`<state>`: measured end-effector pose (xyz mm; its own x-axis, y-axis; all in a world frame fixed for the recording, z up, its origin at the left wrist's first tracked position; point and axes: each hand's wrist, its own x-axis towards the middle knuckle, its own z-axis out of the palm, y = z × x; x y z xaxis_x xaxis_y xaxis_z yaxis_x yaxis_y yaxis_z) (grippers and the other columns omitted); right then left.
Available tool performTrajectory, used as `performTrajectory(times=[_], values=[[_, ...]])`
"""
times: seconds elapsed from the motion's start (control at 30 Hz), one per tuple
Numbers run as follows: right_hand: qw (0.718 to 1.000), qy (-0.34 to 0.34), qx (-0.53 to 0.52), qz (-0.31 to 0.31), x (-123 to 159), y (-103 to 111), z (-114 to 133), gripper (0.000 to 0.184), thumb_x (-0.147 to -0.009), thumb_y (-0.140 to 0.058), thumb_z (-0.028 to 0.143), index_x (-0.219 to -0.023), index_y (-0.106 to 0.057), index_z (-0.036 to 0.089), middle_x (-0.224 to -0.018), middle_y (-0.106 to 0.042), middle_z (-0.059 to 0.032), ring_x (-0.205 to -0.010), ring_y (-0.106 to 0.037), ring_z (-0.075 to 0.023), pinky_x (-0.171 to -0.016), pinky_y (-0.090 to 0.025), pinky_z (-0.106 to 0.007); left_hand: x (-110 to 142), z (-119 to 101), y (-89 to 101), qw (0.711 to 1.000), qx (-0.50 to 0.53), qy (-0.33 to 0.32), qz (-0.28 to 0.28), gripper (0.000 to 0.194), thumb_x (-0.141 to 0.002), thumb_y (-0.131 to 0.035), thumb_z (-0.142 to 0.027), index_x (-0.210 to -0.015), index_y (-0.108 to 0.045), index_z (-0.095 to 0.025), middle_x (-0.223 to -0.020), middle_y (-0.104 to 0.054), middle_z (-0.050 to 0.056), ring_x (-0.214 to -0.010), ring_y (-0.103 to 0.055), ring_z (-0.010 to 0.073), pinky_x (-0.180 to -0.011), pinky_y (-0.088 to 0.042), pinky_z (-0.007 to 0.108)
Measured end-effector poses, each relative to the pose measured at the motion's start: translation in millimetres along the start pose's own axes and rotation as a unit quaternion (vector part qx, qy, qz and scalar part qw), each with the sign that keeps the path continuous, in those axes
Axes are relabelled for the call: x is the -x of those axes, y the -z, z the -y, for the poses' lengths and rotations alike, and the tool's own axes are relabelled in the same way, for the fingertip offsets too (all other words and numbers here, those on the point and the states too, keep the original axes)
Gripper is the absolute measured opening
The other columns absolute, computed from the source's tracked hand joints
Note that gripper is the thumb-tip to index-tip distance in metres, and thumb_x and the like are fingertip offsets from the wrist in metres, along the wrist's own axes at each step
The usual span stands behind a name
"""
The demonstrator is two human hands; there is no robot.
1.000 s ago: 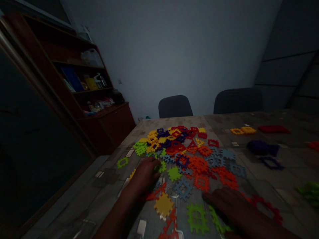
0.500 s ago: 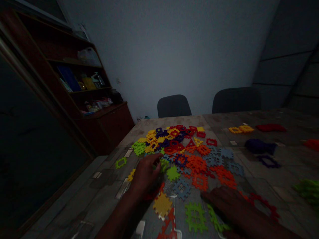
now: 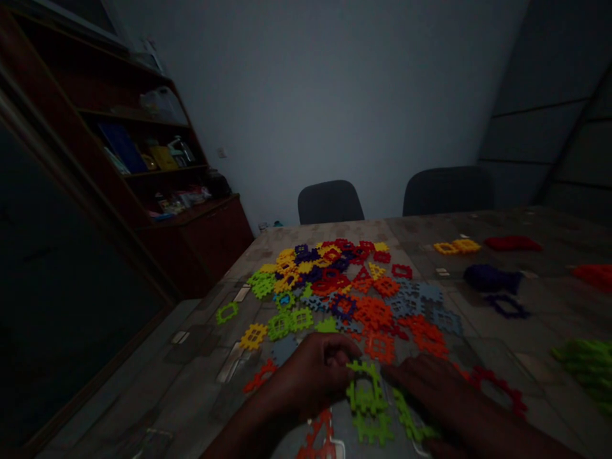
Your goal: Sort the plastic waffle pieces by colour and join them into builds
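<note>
My left hand (image 3: 318, 370) is closed, its fingers gripping the edge of a light green toothed frame piece (image 3: 366, 396) with a hole in its middle. That piece is over another green toothed piece (image 3: 375, 430) and partly covers it; whether they touch I cannot tell. My right hand (image 3: 428, 389) lies low over the table with its fingers stretched out. Beside and partly under it is a narrow-looking green toothed piece (image 3: 406, 414). Orange toothed pieces (image 3: 320, 433) lie near my left wrist, and a red toothed ring (image 3: 500, 389) is by my right forearm.
A spread heap of interlocking pieces (image 3: 335, 268) in several colours covers the table's middle. Sorted piles stand at right: green (image 3: 586, 366), purple (image 3: 490, 278), red (image 3: 511, 243), yellow (image 3: 456, 247). Two dark chairs (image 3: 331, 203) and a shelf unit (image 3: 191, 236) are beyond the table.
My left hand has moved from the pile toward me and right, now carrying a green frame piece over the other green piece. My right hand has stayed nearly in place.
</note>
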<state>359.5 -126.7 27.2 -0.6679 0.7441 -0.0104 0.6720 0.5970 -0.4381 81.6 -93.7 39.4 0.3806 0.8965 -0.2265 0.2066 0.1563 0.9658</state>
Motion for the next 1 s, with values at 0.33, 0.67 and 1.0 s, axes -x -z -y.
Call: performTrajectory(times=[0.33,0.67,1.0], values=[[0.999,-0.016,-0.042,0.004,5.9,-9.3,-10.4,0.100,-0.072,-0.073,0.009,-0.162,-0.041,0.038,-0.161,-0.052,-0.0083,-0.147,-0.046,-0.0415,-0.120,-0.038,-0.063,2.5,-8.7,0.5,0.998,0.059,0.034,-0.004,0.035,-0.065,-0.084,-0.036,-0.090,-0.074,-0.014,-0.061,-0.056,-0.006,-0.048,-0.044,0.0072,-0.047,-0.033,0.020],[0.989,-0.087,-0.112,-0.041,7.6,11.0,-17.0,0.095,-0.078,-0.071,0.017,-0.164,-0.037,0.036,-0.150,-0.060,-0.0090,-0.137,-0.053,-0.0349,-0.114,-0.043,-0.055,4.8,2.3,-28.4,0.999,0.036,0.002,-0.008,0.029,-0.069,-0.073,-0.026,-0.096,-0.077,-0.016,-0.071,-0.062,-0.003,-0.057,-0.057,0.0112,-0.057,-0.044,0.023],[0.999,-0.010,-0.041,-0.022,-4.1,-2.5,5.5,0.099,-0.072,-0.084,0.026,-0.162,-0.043,0.032,-0.160,-0.053,-0.0114,-0.145,-0.047,-0.0417,-0.121,-0.034,-0.061,14.0,-35.5,45.7,0.905,-0.343,-0.151,-0.200,0.036,-0.093,-0.055,-0.031,-0.116,-0.079,-0.020,-0.114,-0.081,0.010,-0.100,-0.074,0.0270,-0.089,-0.055,0.037]])
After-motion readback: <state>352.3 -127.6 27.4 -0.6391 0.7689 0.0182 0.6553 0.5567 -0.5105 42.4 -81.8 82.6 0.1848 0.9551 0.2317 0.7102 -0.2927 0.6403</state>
